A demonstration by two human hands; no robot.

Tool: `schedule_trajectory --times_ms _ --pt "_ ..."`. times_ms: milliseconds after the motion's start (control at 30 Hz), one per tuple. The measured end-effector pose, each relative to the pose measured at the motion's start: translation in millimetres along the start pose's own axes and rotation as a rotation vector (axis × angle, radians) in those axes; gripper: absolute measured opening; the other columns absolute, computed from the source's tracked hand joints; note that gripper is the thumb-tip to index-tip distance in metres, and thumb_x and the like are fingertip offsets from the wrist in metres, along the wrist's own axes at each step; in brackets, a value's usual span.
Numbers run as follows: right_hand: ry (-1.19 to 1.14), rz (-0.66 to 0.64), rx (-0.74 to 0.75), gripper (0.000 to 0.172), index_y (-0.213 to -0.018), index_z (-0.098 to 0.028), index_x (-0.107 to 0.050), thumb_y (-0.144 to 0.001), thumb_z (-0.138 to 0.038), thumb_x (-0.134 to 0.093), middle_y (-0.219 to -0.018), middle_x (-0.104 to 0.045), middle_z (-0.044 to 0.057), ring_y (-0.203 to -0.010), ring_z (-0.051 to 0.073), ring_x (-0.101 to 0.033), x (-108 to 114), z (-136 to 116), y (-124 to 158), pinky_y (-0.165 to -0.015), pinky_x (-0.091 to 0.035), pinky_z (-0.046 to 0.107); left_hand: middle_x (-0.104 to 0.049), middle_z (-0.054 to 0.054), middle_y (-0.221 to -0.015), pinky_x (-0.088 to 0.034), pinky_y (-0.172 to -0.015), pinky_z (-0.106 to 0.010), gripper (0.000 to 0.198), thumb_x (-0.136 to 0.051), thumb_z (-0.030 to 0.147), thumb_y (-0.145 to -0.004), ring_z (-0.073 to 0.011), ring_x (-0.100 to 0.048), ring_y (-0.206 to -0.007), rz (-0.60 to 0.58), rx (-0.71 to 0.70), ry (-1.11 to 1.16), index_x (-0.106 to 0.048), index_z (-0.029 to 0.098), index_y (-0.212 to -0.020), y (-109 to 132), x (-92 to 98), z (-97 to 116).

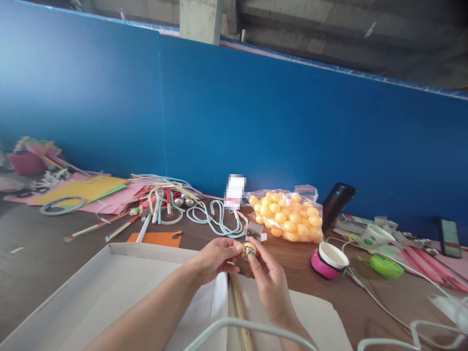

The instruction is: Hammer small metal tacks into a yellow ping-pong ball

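Note:
Between my two hands is a small round orange piece with shiny metal bits on it (249, 250); its exact kind is hard to make out. My left hand (219, 257) pinches it from the left with thumb and fingers. On the other side, the fingertips of my right hand (269, 275) press against its metal bits. Just behind my hands sits a small open box (256, 231) with tiny dark metallic pieces inside. A wooden stick (238, 304) lies below my hands, partly over a white open box or lid (109, 287).
A clear bag of orange balls (288, 217) lies behind my right hand. Light blue cords (219, 219) coil nearby. To the right are a black bottle (338, 204), a pink-and-white roll (329, 261) and a phone (450, 238). A blue partition (274, 122) stands behind the table.

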State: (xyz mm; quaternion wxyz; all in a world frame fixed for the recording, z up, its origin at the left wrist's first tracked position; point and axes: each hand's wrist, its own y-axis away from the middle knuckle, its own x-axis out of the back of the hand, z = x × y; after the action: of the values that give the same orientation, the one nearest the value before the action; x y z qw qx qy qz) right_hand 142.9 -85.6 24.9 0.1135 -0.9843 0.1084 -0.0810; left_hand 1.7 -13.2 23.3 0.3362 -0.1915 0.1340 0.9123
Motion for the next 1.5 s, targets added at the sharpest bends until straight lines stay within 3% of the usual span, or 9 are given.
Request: schedule_trajectory --times_ms 1000,1300,1500 --pt "0.072 -0.047 0.021 0.049 -0.132 -0.023 -0.043 -0.086 -0.038 -0.05 -0.089 -0.066 0.002 -0.068 0.015 -0.057 2 2 1 -0.064 -0.05 0.024 -0.041 0.003 -0.061 -0.044 -0.056 -0.02 0.026 -0.067 0.035 -0.07 -0.0056 -0.039 -0.055 -0.043 -0.002 -0.038 -0.054 0.012 -0.07 4 0.6 7" --pt "0.139 -0.013 0.043 0.05 -0.134 -0.023 -0.04 -0.086 -0.038 -0.048 -0.117 -0.06 0.006 -0.095 0.022 -0.058 2 11 2 -0.076 -0.051 0.029 -0.042 0.003 -0.06 -0.044 -0.056 -0.02 0.026 -0.067 0.034 -0.069 -0.0056 -0.041 -0.054 -0.028 0.006 -0.013 -0.052 0.013 -0.068 4 -1.6 5" --pt "0.14 -0.003 0.046 0.05 -0.134 -0.023 -0.039 -0.086 -0.037 -0.049 -0.121 -0.058 0.007 -0.103 0.023 -0.056 1 12 1 -0.077 -0.052 0.029 -0.043 0.003 -0.06 -0.044 -0.055 -0.019 0.025 -0.067 0.033 -0.07 -0.0053 -0.041 -0.054 -0.016 -0.002 0.015 -0.053 0.012 -0.069 0 0.2 0"
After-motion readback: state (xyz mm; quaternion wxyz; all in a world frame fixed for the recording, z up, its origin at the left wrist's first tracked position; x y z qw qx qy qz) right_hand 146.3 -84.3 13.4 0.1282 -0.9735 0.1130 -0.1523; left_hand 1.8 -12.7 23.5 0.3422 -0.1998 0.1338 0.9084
